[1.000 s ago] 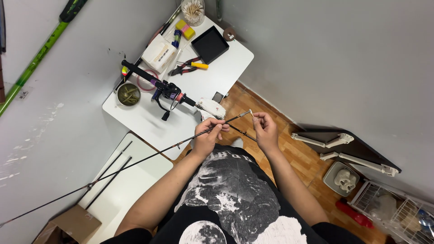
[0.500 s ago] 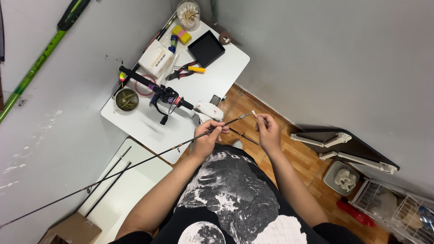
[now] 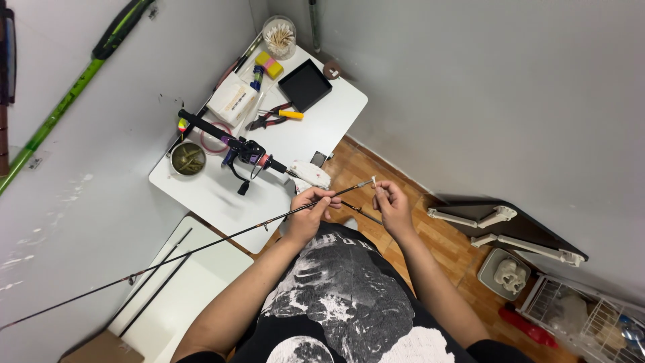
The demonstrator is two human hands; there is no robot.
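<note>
At frame centre, our left hand [image 3: 314, 204] grips a thin dark fishing rod [image 3: 201, 247] near its tip, while our right hand [image 3: 392, 202] pinches a small pale piece [image 3: 373, 181] there. Beyond, a reel handle [image 3: 232, 143] lies on the white desk [image 3: 322, 121].

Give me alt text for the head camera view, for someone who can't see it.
Seen from above, a person's left hand grips a thin dark fishing rod blank while the right hand pinches a small pale piece at its tip. Beyond them, a white table holds a black rod handle with reel and red-handled pliers.
</note>
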